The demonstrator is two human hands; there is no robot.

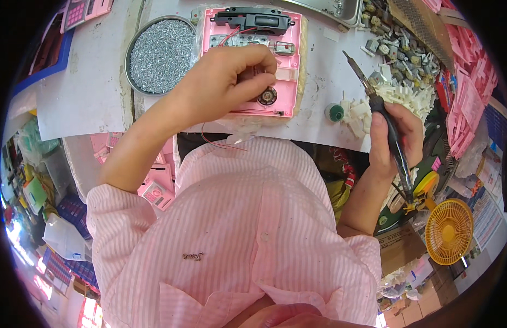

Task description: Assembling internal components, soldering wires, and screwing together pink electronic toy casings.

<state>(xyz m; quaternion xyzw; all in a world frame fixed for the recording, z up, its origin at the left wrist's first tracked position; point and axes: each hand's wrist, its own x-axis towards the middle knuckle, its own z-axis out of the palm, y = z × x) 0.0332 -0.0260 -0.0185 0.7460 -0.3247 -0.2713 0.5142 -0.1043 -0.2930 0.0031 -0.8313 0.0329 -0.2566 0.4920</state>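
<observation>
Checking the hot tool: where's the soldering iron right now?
Head view, right side: the soldering iron is in the right hand, near the white plastic parts.

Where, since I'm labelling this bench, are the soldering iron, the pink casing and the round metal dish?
Soldering iron [392, 129]: head view, on its dark handle.
Pink casing [287, 96]: head view, on bare pink plastic toward its lower right corner.
Round metal dish [127, 59]: head view, on its rim, left side.
</observation>
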